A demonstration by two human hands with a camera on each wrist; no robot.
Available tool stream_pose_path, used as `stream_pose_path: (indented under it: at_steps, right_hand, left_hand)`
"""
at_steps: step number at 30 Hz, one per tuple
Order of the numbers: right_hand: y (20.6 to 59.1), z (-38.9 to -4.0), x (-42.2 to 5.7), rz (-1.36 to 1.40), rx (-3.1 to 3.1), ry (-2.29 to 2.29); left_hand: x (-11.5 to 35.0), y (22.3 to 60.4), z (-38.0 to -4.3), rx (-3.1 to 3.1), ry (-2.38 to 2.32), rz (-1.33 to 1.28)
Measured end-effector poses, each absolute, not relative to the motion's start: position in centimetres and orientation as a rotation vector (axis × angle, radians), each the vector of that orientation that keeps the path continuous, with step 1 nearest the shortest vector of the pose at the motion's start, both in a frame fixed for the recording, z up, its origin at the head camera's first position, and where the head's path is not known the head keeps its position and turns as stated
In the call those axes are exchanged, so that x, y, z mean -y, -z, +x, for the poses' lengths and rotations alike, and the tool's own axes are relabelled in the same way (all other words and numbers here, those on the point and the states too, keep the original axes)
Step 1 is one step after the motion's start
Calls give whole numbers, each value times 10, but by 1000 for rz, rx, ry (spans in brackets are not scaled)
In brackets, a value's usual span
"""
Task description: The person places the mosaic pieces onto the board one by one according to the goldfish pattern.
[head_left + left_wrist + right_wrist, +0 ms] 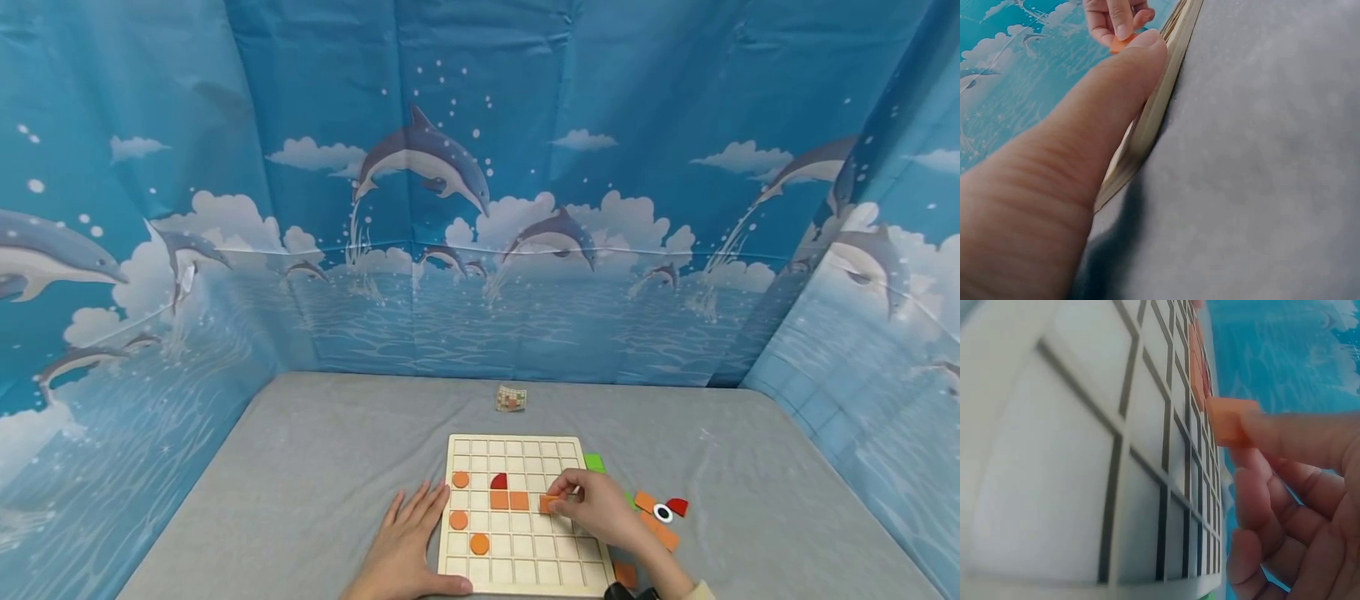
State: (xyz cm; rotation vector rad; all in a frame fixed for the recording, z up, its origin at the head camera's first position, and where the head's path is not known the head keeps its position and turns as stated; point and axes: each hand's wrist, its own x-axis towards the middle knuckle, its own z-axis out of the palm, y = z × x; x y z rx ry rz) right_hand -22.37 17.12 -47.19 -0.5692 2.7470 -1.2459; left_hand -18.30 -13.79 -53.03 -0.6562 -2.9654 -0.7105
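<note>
A pale wooden grid board (pixel 525 572) lies on the table, with three orange round pieces, two orange square tiles (pixel 499 499) side by side and a red quarter-round piece (pixel 498 482) in its cells. My right hand (pixel 600 507) pinches another orange square tile (pixel 1227 422) between thumb and finger, over a cell right of the two squares. In the right wrist view that tile is tilted against the grid. My left hand (pixel 405 542) lies along the board's left side, fingers spread and straight. Its thumb (pixel 1107 100) touches the near left corner.
Right of the board lie orange pieces (pixel 660 531), a white ring-shaped piece with a black centre (pixel 663 512), a red quarter-round (pixel 678 507) and green pieces (pixel 594 462) partly behind my right hand. A small patterned card (pixel 511 399) lies beyond the board. A dolphin-print curtain (pixel 480 317) surrounds the grey table.
</note>
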Motion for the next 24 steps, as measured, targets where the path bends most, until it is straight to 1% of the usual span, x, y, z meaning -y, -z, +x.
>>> stream_pose_path:
  at_steps: [10,24]
  right_hand:
    - [475,-230,-160,-571,-2837,1139]
    - [477,-235,-155,-546,-2816,1134]
  left_hand:
    - [138,533,-184,2957,682,-657]
    - [137,532,-184,2968,701,-652]
